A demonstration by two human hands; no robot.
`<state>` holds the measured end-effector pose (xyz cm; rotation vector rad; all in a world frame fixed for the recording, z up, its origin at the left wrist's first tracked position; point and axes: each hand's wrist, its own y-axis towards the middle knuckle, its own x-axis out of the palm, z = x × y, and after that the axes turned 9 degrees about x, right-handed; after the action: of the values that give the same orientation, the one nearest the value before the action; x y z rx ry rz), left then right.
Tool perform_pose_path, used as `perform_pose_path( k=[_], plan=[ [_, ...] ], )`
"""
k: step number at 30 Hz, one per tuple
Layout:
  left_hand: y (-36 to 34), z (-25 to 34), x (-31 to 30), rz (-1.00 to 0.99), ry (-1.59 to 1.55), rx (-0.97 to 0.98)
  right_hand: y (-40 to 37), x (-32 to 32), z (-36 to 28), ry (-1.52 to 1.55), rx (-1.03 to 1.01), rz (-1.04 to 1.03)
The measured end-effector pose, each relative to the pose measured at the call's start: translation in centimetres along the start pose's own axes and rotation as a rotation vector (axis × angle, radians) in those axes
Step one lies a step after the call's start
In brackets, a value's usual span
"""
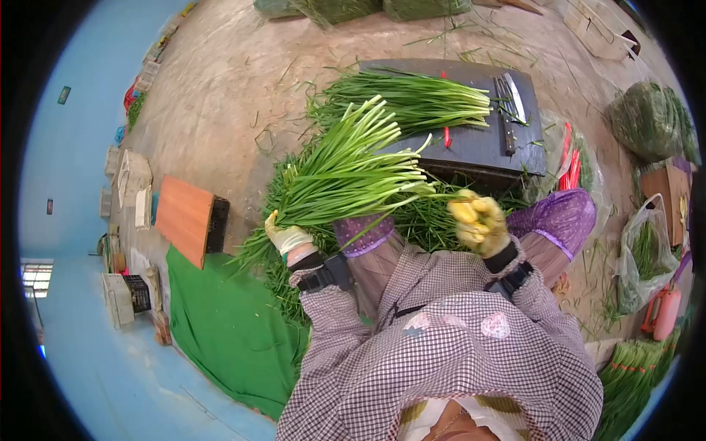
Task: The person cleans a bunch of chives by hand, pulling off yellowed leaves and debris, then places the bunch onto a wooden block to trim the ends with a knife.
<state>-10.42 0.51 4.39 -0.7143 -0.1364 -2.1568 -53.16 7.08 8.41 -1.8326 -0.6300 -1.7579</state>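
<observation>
Brown-and-white checked smock [441, 367] with long sleeves, pale patches on its front, black wrist straps [327, 273], pale yellow glove on left grip [288, 239], brighter yellow glove on right grip [479, 223], purple patterned trousers [562, 217].

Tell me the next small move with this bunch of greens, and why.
Probably tap the pale stem ends level with the right hand. The bunch of greens, gripped by the left hand, fans out with uneven ends, while the other bunch lies tidy on the dark crate beside a red band.
</observation>
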Motion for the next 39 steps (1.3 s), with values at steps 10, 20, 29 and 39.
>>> perform_pose_path(
  k=[10, 20, 29, 39],
  plan=[
    [-0.2, -0.5, -0.3, -0.043, 0.090, -0.009, -5.7, -4.0, -3.7, -0.712, -0.019, 0.638],
    [0.3, -0.8, -0.6, -0.049, 0.176, 0.103, 6.2, -0.7, 0.8, -1.083, 0.004, 0.282],
    [1.4, -0.6, -2.0, -0.062, 0.167, 0.042, 1.2, 1.4, -0.4, -0.597, -0.221, 0.338],
    [1.6, -0.8, -0.7, -0.137, 0.124, 0.001, 6.3, 0.5, 0.9, -0.923, -0.075, 0.407]
  ],
)
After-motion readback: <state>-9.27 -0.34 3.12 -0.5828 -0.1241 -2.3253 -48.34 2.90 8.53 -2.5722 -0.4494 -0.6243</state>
